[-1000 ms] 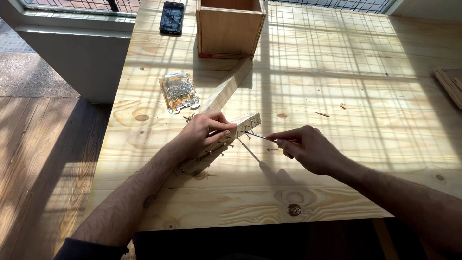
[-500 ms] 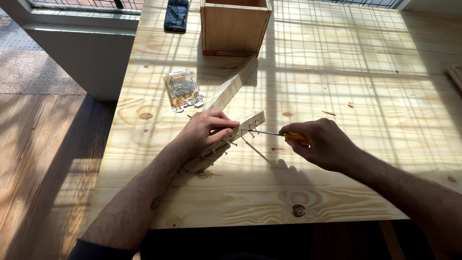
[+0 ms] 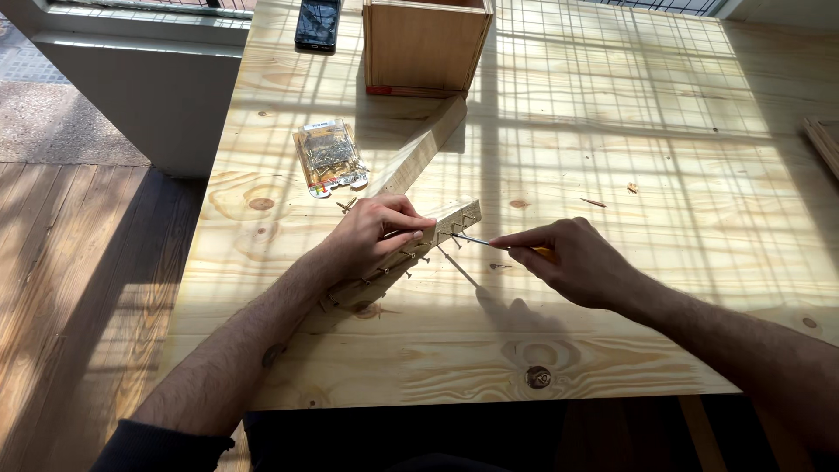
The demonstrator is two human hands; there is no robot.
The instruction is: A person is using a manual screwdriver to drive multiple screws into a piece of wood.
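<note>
Frame centre: left hand (image 3: 377,232) pins the screw-studded wood strip (image 3: 411,247) to the worktop (image 3: 664,175); right hand (image 3: 578,260), grip pinched around a screwdriver (image 3: 489,243), tip at the strip.

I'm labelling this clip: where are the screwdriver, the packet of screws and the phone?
screwdriver (image 3: 472,239), head view, on its thin metal shaft.
packet of screws (image 3: 329,157), head view, middle of the clear packet.
phone (image 3: 317,21), head view, on its dark screen.

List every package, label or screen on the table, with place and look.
Screw pack: left of the wood strip, flat clear rectangle of metal screws.
Label: on the pack's near edge, small coloured strip.
Phone: far edge, left of the wooden box, dark screen, black.
</note>
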